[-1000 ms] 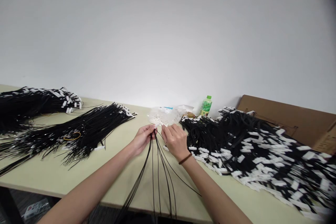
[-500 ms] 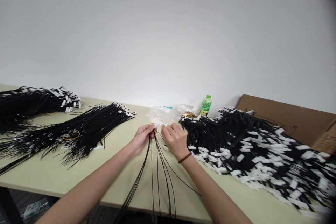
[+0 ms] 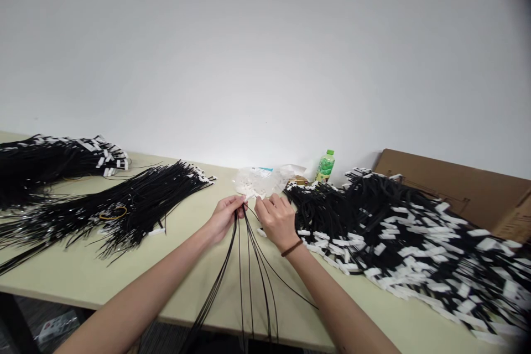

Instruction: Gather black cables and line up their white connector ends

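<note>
Near the middle of the table, my left hand (image 3: 225, 217) is closed round the upper ends of several thin black cables (image 3: 224, 268), which fan out and hang over the front edge. Just right of it, my right hand (image 3: 277, 220) has its fingers curled together close to the cable ends; what they pinch is too small to make out. A dark band circles the right wrist. Right behind both hands lies a clear plastic bag (image 3: 265, 181) with small white pieces in it.
Bundles of black cables (image 3: 153, 196) with white ends lie at the left. A big pile of black cables with white connectors (image 3: 415, 232) covers the right side. A green-capped bottle (image 3: 324, 167) and a cardboard box (image 3: 448, 182) stand against the wall (image 3: 265, 66).
</note>
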Demonstrator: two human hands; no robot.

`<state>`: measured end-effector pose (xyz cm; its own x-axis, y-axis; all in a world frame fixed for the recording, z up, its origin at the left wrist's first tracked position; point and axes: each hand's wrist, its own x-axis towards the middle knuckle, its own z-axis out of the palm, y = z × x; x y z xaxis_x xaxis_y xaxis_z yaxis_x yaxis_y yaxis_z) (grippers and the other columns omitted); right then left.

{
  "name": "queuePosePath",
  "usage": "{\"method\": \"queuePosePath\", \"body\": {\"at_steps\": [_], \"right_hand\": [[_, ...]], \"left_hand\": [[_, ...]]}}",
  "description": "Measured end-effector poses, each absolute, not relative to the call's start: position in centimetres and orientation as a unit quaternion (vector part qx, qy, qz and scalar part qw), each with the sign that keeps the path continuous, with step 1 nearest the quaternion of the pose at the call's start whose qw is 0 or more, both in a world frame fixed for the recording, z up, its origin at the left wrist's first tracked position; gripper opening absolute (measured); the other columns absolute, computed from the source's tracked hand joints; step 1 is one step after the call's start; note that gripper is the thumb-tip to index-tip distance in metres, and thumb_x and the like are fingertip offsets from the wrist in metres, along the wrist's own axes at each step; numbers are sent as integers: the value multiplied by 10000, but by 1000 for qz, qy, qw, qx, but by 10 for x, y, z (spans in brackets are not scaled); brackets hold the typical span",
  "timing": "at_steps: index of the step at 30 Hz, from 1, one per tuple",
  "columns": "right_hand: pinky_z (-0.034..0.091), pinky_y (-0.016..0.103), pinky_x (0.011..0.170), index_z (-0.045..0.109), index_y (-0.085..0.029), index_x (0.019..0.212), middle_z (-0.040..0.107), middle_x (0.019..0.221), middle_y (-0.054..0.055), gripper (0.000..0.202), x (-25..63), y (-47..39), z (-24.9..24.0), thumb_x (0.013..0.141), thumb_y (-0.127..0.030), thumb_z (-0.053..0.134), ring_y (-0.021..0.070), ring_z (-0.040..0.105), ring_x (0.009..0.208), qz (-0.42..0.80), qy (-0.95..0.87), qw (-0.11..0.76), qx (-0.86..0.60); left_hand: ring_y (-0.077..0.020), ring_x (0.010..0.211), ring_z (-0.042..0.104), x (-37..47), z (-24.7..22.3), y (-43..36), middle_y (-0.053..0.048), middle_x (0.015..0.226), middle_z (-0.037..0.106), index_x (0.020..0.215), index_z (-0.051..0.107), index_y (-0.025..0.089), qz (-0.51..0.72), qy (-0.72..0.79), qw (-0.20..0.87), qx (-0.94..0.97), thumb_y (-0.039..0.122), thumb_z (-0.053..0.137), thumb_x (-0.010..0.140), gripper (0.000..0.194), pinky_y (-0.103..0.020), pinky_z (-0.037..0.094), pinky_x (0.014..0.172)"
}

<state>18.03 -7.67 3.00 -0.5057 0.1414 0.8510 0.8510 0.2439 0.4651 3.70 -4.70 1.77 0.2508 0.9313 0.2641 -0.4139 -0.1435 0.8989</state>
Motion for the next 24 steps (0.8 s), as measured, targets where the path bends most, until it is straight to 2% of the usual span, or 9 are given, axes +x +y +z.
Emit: {"method": "queuePosePath", "body": {"at_steps": [7, 24], "right_hand": [[240, 310, 558, 558, -144, 734, 491, 572, 13, 87, 181, -77, 31, 806, -114, 520, 150, 413, 625, -503, -707, 354, -350], [248, 309, 562, 562, -144, 760, 500, 588, 15, 84, 181, -77, 29, 818, -119, 506, 149, 416, 634, -500, -711, 347, -352]], "left_hand": [[-46, 467, 388, 36, 18, -47, 20, 578, 515, 612, 586, 120, 562, 253, 602, 508, 355, 642, 661, 246, -204, 292, 493], [-54, 466, 389, 36, 17, -47, 15, 563, 517, 612, 576, 128, 552, 254, 583, 539, 360, 612, 692, 248, -206, 280, 489]]}}
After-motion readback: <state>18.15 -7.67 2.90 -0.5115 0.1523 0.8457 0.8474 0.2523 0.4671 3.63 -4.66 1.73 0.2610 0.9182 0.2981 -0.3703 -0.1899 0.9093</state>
